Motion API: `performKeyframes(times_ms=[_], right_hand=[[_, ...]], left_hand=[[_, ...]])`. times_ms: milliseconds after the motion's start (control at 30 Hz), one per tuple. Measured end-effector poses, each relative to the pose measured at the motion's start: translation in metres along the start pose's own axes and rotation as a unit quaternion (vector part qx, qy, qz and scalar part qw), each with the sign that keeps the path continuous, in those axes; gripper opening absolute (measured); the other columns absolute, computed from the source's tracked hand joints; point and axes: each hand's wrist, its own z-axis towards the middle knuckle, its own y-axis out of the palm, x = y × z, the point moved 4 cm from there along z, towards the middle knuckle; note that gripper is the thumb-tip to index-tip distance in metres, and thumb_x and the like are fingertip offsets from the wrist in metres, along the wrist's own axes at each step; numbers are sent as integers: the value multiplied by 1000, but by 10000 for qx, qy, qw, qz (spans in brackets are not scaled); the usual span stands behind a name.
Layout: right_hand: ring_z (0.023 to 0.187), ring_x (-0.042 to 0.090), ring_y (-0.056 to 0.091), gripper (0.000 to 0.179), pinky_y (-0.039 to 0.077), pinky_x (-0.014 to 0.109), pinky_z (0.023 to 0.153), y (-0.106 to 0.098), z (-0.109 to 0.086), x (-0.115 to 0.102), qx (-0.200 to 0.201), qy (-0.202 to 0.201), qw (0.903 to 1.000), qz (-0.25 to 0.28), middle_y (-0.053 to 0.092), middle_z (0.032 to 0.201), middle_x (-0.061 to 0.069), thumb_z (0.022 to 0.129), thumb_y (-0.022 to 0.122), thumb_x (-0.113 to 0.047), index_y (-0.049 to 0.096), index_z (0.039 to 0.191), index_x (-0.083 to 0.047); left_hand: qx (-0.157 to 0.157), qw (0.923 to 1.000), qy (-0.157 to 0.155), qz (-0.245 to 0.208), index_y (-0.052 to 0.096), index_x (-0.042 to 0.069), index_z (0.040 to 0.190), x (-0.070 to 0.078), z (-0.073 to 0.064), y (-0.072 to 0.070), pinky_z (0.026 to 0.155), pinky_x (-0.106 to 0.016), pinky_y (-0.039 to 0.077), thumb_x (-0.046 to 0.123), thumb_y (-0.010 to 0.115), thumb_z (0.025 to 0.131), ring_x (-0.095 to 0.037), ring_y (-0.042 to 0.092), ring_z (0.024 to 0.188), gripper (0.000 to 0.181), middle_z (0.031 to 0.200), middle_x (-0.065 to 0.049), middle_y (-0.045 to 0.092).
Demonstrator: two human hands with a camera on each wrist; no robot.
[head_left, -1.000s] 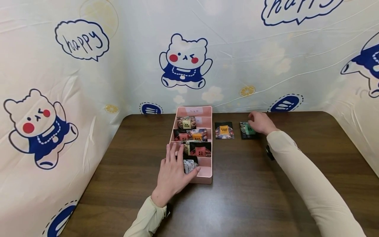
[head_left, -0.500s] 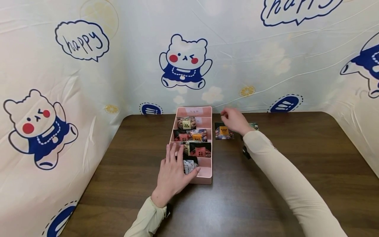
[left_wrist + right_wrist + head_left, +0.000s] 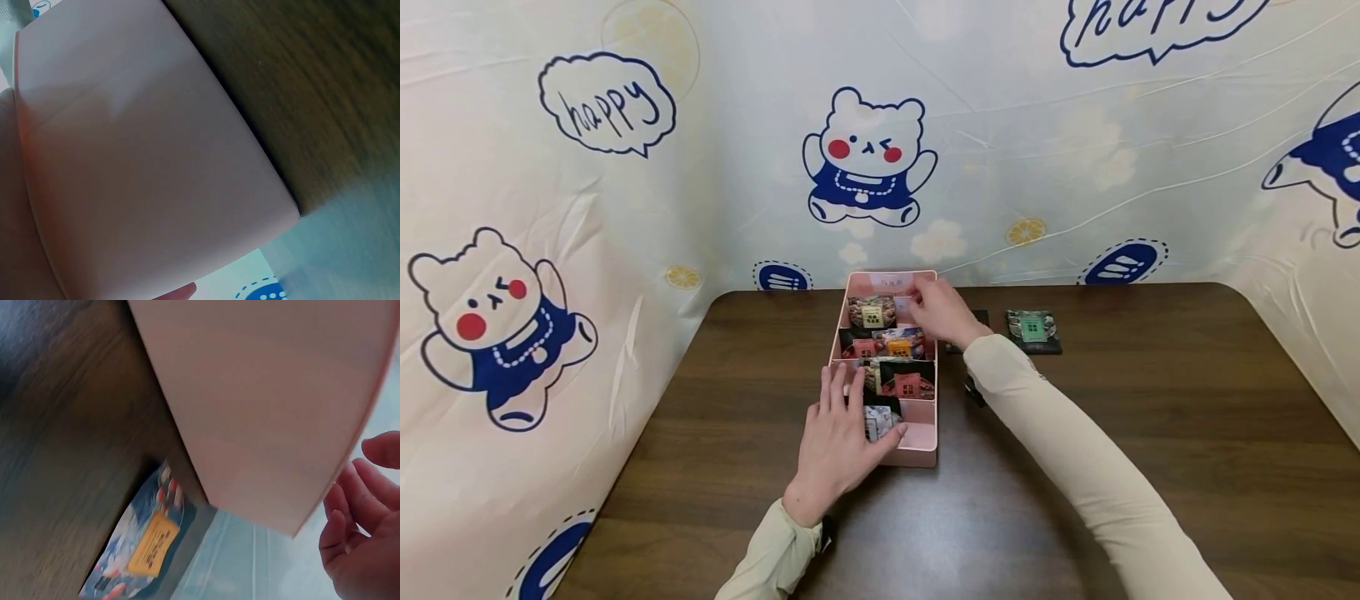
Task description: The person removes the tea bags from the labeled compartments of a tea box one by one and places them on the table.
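A pink divided box (image 3: 910,457) holds several snack sachets with dark, printed fronts. My left hand (image 3: 833,446) is spread over its near left side, fingers straight along the rim, thumb reaching across the front compartment. Over the far right rim hangs my right hand (image 3: 943,310), its fingertips above the back compartments. In the right wrist view those fingers are loosely bent, thumb apart, with nothing visible between them. An orange-label sachet (image 3: 150,544) lies just right of the box, mostly hidden by the right hand in the head view. Farther right lies a green-label sachet (image 3: 1033,330).
Inside the box, a yellow-label sachet (image 3: 872,313) sits toward the back, red-label sachets (image 3: 907,383) are in the middle, and a silvery sachet (image 3: 878,422) is near the front. A printed curtain (image 3: 760,167) hangs behind the brown table (image 3: 700,467).
My right hand has moved left from the green-label sachet, past the orange-label one, to the box's far right rim. The green-label sachet stays on the table. My left hand has not moved.
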Motion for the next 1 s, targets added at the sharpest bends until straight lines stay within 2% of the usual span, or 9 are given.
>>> performKeyframes(times_ms=[100,333,867,1000], right_hand=[[61,17,57,27,45,31,59,7,0,-3,-186,120,9997,38,70,99,11,98,48,-12,60,120,-1],[62,16,59,35,47,31,62,14,2,-6,-526,275,9982,62,68,104,12,99,48,-16,53,130,1],[60,17,57,38,47,32,62,25,6,-8,-782,453,9956,250,65,110,13,100,49,-18,47,134,-1],[61,17,56,37,47,31,63,28,8,-8,-748,380,9963,198,65,105,11,100,49,-17,49,133,-1]], left_hand=[[-2,10000,3,-10,31,9,150,0,0,0,92,-56,47,78,47,81,-41,20,147,99,157,-18,27],[-4,10000,-2,-10,31,10,150,0,0,1,92,-56,47,78,46,80,-41,19,147,99,157,-18,26],[-81,10000,-21,-17,31,10,150,0,0,1,93,-56,46,80,43,81,-41,18,147,99,157,-18,25],[-101,9999,-42,10,31,10,150,-1,0,0,94,-56,46,80,42,81,-41,19,147,99,158,-17,25]])
